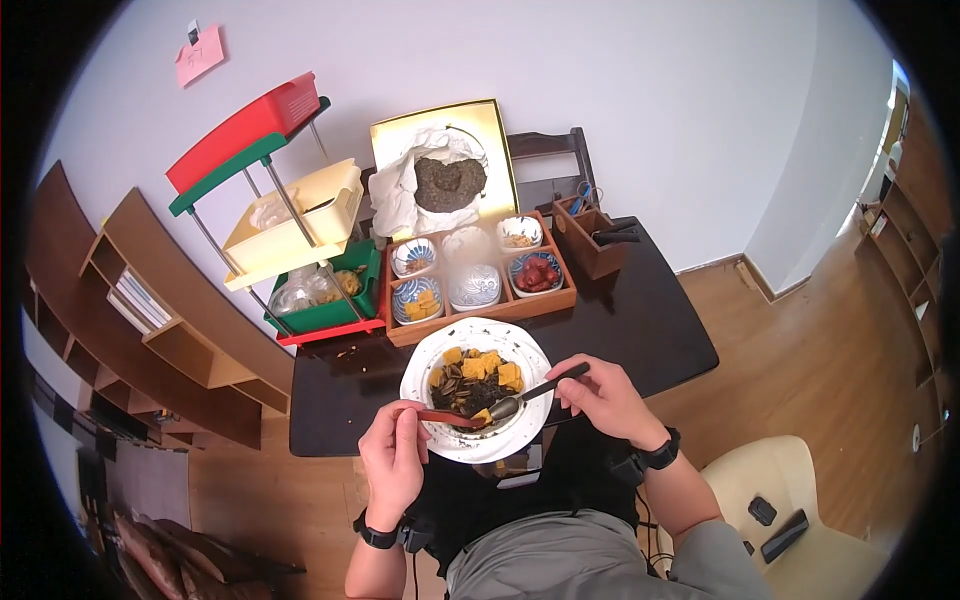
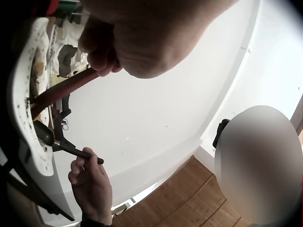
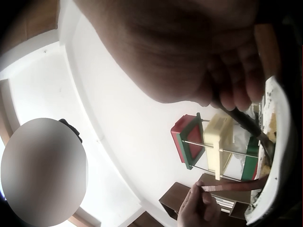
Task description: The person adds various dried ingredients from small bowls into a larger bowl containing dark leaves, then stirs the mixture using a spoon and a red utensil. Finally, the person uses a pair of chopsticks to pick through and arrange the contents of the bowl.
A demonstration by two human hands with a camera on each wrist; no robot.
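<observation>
In the head view a wide-rimmed white dish holds dark, dried leaf-like bits and yellow-orange chunks. My left hand pinches a flat reddish-brown wooden utensil, its far end low inside the dish. From the right, my right hand grips a spoon by its black handle. The spoon's bowl and the wooden tip come together at a yellow chunk near the dish's front side. In the left wrist view the dish appears edge-on, with the wooden utensil reaching into it.
Behind the dish stands a wooden tray of small patterned bowls, one with red pieces. A tiered rack rises at left. Farther back, a box holds a dark cake on white wrapping. A brown organizer carries scissors.
</observation>
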